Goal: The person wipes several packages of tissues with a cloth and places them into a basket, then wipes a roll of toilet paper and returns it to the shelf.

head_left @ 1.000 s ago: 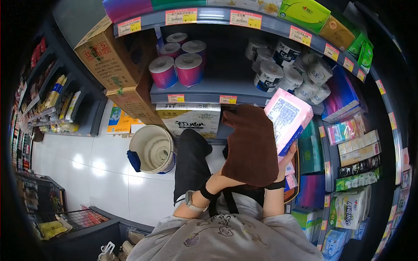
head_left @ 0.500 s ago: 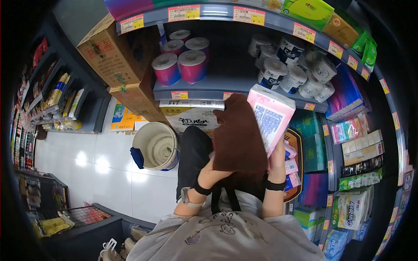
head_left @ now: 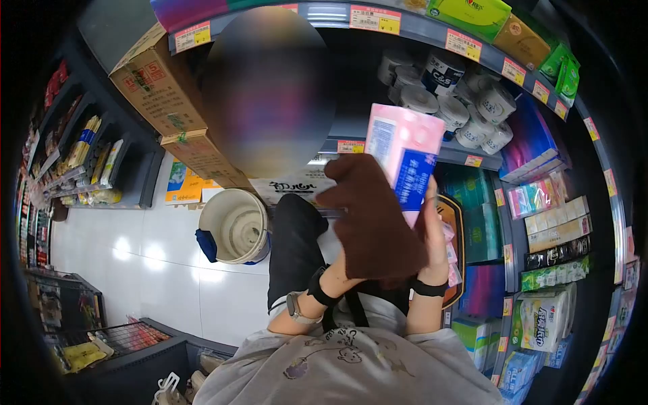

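A brown cloth (head_left: 381, 226) covers my left hand (head_left: 341, 268), whose fingers are hidden beneath it. The cloth lies against the lower left side of a pink tissue pack (head_left: 405, 145). My right hand (head_left: 433, 246) grips the pack's lower right edge, with its fingers along that side. The pack stands tilted in front of the shelf, with a blue printed panel facing up.
A white bucket (head_left: 234, 226) with a blue cloth (head_left: 206, 246) over its rim stands on the floor at left. Cardboard boxes (head_left: 158, 94) are stacked behind it. Paper rolls (head_left: 496, 106) sit on the shelf. A tray (head_left: 461, 229) holds pink packs at right. A blurred oval hides part of the shelf.
The pink pack has turned, so its blue panel now shows, and it has moved up and left. The brown cloth has shifted slightly with my left hand.
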A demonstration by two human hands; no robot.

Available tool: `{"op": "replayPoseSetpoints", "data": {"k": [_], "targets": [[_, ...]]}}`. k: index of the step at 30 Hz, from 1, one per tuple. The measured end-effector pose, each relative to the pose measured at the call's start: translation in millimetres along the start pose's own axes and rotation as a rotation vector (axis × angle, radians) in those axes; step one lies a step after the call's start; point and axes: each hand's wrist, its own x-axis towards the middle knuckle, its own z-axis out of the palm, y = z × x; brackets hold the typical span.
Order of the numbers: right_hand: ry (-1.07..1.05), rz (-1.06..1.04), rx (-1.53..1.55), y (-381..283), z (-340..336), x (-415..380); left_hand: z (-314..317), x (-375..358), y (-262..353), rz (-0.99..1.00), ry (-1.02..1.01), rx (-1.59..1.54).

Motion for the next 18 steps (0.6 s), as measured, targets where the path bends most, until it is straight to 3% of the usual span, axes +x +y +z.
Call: {"op": "replayPoseSetpoints", "data": {"k": [3, 6, 10, 11, 14, 16, 18], "targets": [[-0.07, 0.04, -0.166, -6, 21, 0, -8, 1, -7, -0.096, 0.163, 0.203], [-0.025, 0.154, -0.038, 11, 29, -7, -15, 1, -9, -0.166, 0.289, 0.351], [0.001, 0.116, -0.001, 17, 23, -4, -19, 1, -8, -0.186, 0.346, 0.449], [0.065, 0.129, 0.141, 16, 23, -4, -18, 1, -7, -0.184, 0.353, 0.467], [0.136, 0.067, -0.03, 10, 18, -2, -18, 10, -4, -0.178, 0.347, 0.471], [0.03, -0.128, -0.284, 5, 12, 0, -25, 26, 5, -0.331, 0.123, 0.473], [-0.039, -0.15, -0.394, 1, 2, -3, -29, 35, 12, -0.484, -0.104, 0.467]]}}
